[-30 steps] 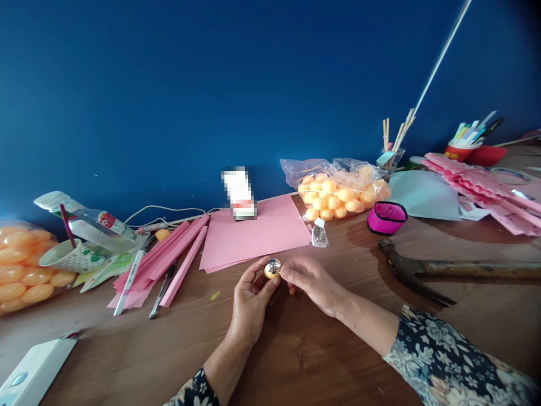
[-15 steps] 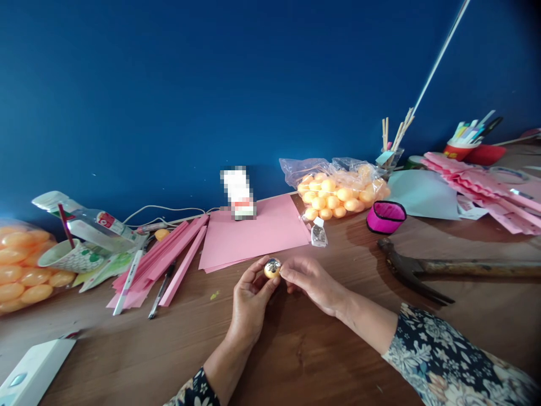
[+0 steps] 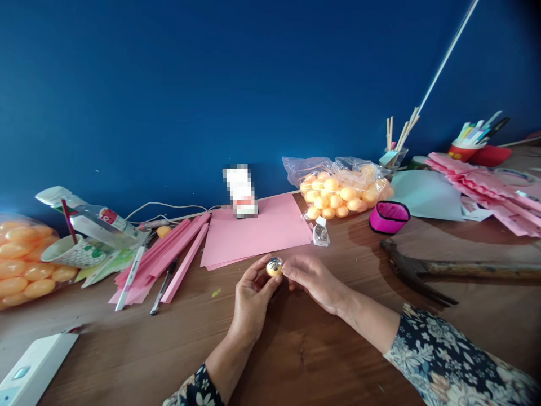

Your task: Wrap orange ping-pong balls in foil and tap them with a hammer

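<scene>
One shiny gold ball [image 3: 274, 267] is sitting in the fingers of the left hand [image 3: 250, 301], over the counter [image 3: 296, 366] and on the near side of the pink sheets [image 3: 257, 231]. Left fingers are closing snugly around it, thumb pressing from below. Right hand [image 3: 316, 285] is meeting the ball's right edge, thumb and forefinger almost together (can't tell if they're pinching anything small there). Small clear packet [image 3: 320, 234] is lying beyond the right hand, near the sheets' right corner. Bag of orange balls [image 3: 338, 194] is resting behind the packet; magenta fabric ring [image 3: 389, 217] is standing just right of the bag. Hammer [image 3: 448, 268] is lying well right, head pointing toward the hands. Pink paper strips [image 3: 169, 248] are heaping up on the left, white pen [image 3: 130, 279] lying across them, black pen [image 3: 164, 287] lying close by.
</scene>
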The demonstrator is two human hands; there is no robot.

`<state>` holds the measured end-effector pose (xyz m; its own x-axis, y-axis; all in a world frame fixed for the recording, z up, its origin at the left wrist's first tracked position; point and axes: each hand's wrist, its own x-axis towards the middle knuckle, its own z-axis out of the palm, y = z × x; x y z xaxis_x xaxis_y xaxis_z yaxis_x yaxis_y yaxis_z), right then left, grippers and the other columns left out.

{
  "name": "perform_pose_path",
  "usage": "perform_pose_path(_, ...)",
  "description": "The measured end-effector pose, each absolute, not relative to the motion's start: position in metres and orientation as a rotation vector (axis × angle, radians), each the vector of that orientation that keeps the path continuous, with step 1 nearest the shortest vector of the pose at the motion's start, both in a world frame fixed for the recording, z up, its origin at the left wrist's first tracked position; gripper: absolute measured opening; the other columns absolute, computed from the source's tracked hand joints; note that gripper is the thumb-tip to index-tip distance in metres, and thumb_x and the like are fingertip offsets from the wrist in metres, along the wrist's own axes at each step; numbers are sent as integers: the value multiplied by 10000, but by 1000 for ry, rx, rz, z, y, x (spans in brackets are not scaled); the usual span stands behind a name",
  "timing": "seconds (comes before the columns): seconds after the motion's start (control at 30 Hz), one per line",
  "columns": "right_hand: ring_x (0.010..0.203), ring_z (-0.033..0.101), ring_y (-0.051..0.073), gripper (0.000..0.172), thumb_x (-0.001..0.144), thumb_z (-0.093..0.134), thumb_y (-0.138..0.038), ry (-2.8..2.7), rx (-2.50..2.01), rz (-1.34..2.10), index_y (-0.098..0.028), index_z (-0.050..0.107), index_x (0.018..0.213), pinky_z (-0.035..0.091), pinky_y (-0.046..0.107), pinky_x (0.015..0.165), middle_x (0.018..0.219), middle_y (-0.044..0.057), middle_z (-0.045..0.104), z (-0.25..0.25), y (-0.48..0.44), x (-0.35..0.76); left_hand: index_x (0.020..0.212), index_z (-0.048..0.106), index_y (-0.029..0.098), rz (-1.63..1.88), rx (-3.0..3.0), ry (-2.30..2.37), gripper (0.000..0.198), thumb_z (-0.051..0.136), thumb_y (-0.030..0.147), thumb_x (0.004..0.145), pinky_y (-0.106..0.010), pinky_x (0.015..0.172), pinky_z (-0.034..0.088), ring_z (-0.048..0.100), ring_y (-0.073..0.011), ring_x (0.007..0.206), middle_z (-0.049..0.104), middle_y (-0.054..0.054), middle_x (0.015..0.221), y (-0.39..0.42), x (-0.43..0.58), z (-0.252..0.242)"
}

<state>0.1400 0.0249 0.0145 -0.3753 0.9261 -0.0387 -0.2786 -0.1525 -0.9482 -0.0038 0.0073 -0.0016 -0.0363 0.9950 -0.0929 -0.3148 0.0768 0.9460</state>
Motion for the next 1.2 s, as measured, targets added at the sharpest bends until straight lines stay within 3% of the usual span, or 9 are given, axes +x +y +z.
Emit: perform_pose_path(1.2, 547, 486, 93, 237, 757, 609, -381, -1206, -889, 1665, -154, 584, 693, 356, 215, 492, 579, -23, 565, 16, 26, 140, 1104, 546, 192, 1306, 901, 1018, 463, 689, 172, 664, -330, 880, 443, 602, -173, 934, 655, -64, 1042, 8, -5, -4)
